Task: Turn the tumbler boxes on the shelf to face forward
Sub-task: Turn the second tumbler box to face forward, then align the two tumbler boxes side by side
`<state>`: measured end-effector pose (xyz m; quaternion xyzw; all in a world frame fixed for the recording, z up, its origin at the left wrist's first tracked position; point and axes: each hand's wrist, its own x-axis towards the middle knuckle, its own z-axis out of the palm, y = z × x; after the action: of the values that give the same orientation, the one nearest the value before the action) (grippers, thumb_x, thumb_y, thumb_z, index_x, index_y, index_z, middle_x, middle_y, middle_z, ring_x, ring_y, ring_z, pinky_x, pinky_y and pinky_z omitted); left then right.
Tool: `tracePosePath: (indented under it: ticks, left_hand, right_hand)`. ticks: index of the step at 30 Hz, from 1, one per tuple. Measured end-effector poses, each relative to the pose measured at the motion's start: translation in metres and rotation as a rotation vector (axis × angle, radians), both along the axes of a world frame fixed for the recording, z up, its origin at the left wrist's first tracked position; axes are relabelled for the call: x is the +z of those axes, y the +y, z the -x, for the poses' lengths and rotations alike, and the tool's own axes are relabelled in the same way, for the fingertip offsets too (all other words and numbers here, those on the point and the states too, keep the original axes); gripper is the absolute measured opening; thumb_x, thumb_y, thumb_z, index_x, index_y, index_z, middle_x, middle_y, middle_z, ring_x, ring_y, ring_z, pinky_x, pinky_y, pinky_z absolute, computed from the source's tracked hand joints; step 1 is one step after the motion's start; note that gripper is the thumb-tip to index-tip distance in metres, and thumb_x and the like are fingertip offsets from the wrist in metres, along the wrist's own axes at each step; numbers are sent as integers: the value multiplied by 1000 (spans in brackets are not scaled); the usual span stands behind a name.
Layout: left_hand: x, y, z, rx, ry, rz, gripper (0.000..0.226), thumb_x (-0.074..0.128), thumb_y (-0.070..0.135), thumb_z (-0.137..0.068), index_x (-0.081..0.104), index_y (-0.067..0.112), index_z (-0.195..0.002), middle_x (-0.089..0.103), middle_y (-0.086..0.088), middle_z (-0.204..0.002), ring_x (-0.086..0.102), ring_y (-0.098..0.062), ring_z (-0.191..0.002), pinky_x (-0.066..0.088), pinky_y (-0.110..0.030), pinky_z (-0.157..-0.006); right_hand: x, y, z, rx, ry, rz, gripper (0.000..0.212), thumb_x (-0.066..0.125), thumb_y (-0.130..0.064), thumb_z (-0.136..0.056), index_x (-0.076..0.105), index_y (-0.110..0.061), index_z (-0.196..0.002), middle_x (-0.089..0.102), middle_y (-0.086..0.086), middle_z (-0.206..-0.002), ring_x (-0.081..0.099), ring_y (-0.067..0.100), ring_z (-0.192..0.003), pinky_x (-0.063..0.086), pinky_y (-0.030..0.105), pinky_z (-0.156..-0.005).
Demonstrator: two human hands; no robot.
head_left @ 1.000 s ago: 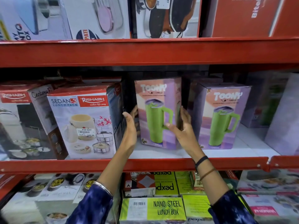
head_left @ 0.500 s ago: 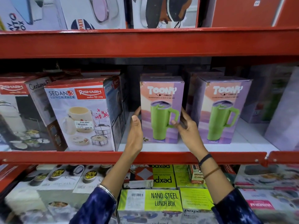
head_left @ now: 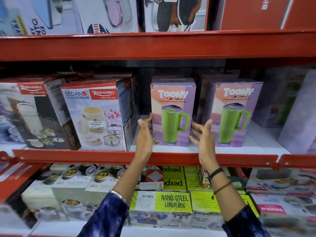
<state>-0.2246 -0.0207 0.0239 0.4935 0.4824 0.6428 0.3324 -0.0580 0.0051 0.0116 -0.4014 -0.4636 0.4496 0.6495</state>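
The left hand (head_left: 144,134) stands upright with fingers extended and spread, its palm turned toward the left side of the nearer tumbler box (head_left: 173,115); the fingertips vanish behind that box's left edge, so whether they press on the cardboard cannot be told; the right hand (head_left: 204,135) is likewise spread wide, palm facing the box's right side, with a narrow gap showing between palm and box while its fingers (head_left: 195,126) reach toward or just past the right edge; contact there is also unclear. Neither hand pinches anything that can be seen. The nearer tumbler box stands upright on the white floor of the middle shelf (head_left: 153,158), its printed front with the green mug facing squarely forward; just beside it to the right stands a second tumbler box (head_left: 236,113), also upright, front turned out but angled slightly so a sliver of its left side shows; more purple boxes (head_left: 280,100) sit deeper and further right, blurred and dim, their faces hard to read. To the left of the hands a lunch pack box (head_left: 97,117) stands angled, with a price sticker whose small print is mostly illegible; beyond it another box (head_left: 30,113) is smeared by blur. Below, a Nano Steel lunch box carton (head_left: 172,201) lies partly covered by the forearms; the upper shelf's goods are cut off by the frame's top edge.
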Motion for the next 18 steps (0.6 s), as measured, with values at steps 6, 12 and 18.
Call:
tracePosePath:
  ticks: [6,12,18]
  left_hand:
    - [-3,-19,-1,-1,14,-22,91,9,91,-64,48,43,-131,49,-7,-145,48,-27,-130,35,-49,-112]
    - [-6,-38,-2,-28,2,-61,82,15,98,-55,49,55,-117,51,-7,-143,50,-26,-129,40,-54,-107]
    - [-5,-50,-3,12,35,-53,97,9,90,-64,45,36,-136,50,-7,-142,52,-27,-125,44,-43,-100]
  right_hand:
    - [1,-17,-3,-6,-31,8,69,19,-53,-95,58,-6,-125,61,13,-129,57,23,-119,46,38,-102]
    - [0,-34,-8,-21,-54,-5,84,23,-69,-79,63,-8,-120,65,12,-123,61,20,-113,50,37,-98]
    - [0,-44,-13,-41,-83,-12,74,21,-60,-91,65,-6,-115,68,15,-117,64,23,-110,53,42,-93]
